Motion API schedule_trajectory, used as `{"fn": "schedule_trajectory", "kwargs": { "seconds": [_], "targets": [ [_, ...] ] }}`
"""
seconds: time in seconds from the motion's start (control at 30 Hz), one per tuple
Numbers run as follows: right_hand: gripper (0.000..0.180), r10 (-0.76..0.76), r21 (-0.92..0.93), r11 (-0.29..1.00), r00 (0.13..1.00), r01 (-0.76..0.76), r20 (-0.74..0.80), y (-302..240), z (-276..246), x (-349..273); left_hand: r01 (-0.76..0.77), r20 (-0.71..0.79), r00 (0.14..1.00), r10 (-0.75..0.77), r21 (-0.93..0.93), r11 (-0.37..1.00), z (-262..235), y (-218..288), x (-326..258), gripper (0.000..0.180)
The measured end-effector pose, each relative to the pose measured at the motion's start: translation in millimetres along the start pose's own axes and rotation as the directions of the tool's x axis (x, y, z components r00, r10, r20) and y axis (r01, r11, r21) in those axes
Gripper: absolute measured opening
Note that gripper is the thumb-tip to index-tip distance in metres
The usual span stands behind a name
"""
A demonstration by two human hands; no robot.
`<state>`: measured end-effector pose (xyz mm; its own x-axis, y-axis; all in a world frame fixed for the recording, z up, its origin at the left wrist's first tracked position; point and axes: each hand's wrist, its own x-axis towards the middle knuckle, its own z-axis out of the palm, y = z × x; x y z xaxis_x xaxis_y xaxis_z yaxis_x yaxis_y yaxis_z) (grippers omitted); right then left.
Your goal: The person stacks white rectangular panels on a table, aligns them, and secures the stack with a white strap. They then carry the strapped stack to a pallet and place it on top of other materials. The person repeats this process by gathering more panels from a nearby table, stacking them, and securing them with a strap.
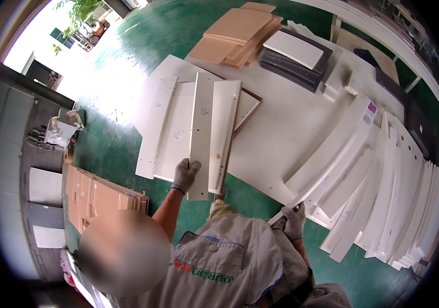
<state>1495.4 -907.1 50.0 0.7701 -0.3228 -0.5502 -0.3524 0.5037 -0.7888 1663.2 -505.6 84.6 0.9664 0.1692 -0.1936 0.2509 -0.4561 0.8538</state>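
Observation:
My left hand (pixel 185 175), in a grey work glove, grips the near left edge of a long white board (pixel 202 123) with small dark holes. The board is raised at a slant above other white panels. Beside it lie a white panel with a dark edge (pixel 225 123) and another white strip (pixel 158 123). My right hand (pixel 294 222), also gloved, is closed at the near end of a long white board (pixel 332 174) on the right of the table; its fingers are partly hidden.
A large white table surface (pixel 260 149) carries brown boards (pixel 240 28), dark grey panels with a white one on top (pixel 294 49), and several white strips (pixel 389 195) at right. Flat cardboard (pixel 96 192) leans at left on the green floor. My shoe (pixel 221 194) shows below the panels.

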Motion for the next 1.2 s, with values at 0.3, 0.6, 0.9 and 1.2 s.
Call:
{"fn": "schedule_trajectory", "kwargs": {
  "seconds": [0.3, 0.6, 0.9, 1.2],
  "targets": [
    [0.098, -0.317, -0.696, 0.633, 0.934, 0.339, 0.167, 59.4, 292.7, 36.6, -0.057, 0.034, 0.998, 0.051, 0.235, 0.970, -105.5, -74.1, 101.3, 0.038],
    [0.093, -0.467, -0.796, -0.121, 0.674, 0.593, 0.573, 149.7, 399.9, 38.8, -0.022, -0.145, 0.980, 0.136, 0.601, 0.799, -219.7, -126.7, 190.3, 0.082],
    [0.131, -0.155, -0.798, -0.189, 0.785, 0.573, 0.600, 140.8, 464.8, 0.4, -0.126, -0.112, 0.961, 0.252, 0.636, 0.762, -210.9, -136.2, 181.6, 0.079],
    [0.134, -0.030, -0.707, -0.281, 0.731, 0.649, 0.682, 138.8, 466.9, 4.7, -0.149, -0.074, 0.973, 0.220, 0.526, 0.837, -223.1, -141.0, 184.3, 0.079]
  ]
}}
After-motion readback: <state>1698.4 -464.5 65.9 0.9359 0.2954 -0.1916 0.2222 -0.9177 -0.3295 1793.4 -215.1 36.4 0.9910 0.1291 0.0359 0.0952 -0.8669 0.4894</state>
